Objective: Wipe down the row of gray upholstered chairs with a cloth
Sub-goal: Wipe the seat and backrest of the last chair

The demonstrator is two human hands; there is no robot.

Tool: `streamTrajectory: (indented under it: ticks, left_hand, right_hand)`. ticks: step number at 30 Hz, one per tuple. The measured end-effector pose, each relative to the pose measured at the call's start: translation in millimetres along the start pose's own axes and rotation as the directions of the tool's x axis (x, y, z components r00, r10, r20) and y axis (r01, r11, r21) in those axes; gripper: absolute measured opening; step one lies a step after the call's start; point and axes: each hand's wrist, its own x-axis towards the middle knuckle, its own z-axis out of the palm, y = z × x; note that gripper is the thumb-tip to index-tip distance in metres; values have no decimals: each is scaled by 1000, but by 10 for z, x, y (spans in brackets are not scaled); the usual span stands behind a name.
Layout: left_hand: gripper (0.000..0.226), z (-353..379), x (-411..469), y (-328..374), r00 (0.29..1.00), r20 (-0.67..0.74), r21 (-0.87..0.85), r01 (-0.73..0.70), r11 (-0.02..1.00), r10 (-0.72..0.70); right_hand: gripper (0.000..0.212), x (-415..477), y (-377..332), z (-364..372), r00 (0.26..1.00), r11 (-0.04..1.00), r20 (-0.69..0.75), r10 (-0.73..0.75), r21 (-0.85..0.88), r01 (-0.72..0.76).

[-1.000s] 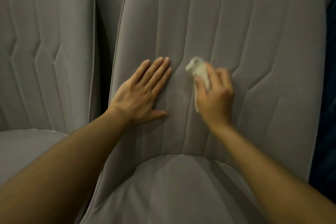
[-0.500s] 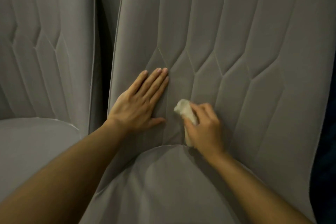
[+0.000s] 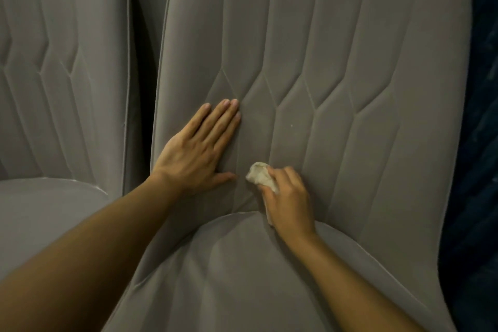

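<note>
Cloth (image 3: 258, 174) is sliding down the chair back (image 3: 350, 62), now sitting just above the seat (image 3: 242, 277). Right hand (image 3: 289, 202) is gripping it, left hand (image 3: 196, 151) is lying flat beside. Seat is probably coming next.

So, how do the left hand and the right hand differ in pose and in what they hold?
The left hand lies flat with straight fingers; the right hand has curled fingers. The left hand holds nothing; the right hand grips a pale crumpled cloth. The left hand rests higher on the backrest; the right hand is lower, near the seat. Both are bare and on the same backrest.
</note>
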Motion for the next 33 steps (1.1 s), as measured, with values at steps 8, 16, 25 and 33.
streamTrajectory:
  ticks: [8, 16, 25, 33]
  left_hand:
    - [125, -148, 617, -33, 996, -88, -98, 1, 995, -10]
    - [128, -55, 691, -15, 999, -30, -45, 25, 999, -26]
    - [132, -12, 690, -19, 999, -41, -96, -23, 995, 19]
    - [131, -33, 689, -10, 999, -24, -106, -28, 994, 26]
  right_hand:
    - [24, 1212, -133, -851, 896, 994, -440, -68, -107, 23]
    - [31, 356, 310, -261, 951, 899, -79, -300, -355, 254]
    - [29, 537, 66, -492, 952, 956, -188, -241, -214, 200]
    - [35, 657, 236, -290, 943, 932, -269, -197, -349, 95]
